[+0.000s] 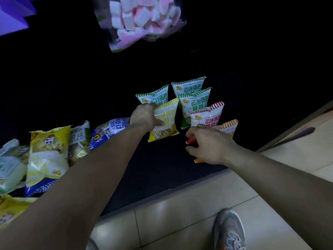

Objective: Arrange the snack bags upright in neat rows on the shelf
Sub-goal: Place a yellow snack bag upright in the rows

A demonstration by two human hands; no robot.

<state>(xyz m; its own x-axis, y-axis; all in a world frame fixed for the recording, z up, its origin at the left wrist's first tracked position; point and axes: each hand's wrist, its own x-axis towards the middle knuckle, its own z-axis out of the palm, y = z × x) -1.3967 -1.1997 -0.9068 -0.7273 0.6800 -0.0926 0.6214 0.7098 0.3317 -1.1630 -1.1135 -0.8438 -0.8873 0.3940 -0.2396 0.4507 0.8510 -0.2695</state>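
On the dark shelf (pixel 162 168) several snack bags stand upright in two short rows. My left hand (pixel 144 117) grips the top left of a yellow bag (pixel 166 121), with a green bag (pixel 155 95) right behind it. The right row holds two green bags (pixel 196 102), then a red bag (pixel 209 115), then an orange bag (pixel 228 127). My right hand (pixel 209 144) covers the lower part of the orange bag and is closed on it. A pile of loose bags (pixel 48 154), yellow, green and blue, lies flat at the left.
A clear bag of pink and white marshmallows (pixel 142 20) hangs above the shelf. Purple packaging (pixel 12 15) shows at the top left. The shelf's front edge meets a pale tiled floor (pixel 180 213), where a grey shoe (pixel 229 230) stands. The shelf's back is too dark to make out.
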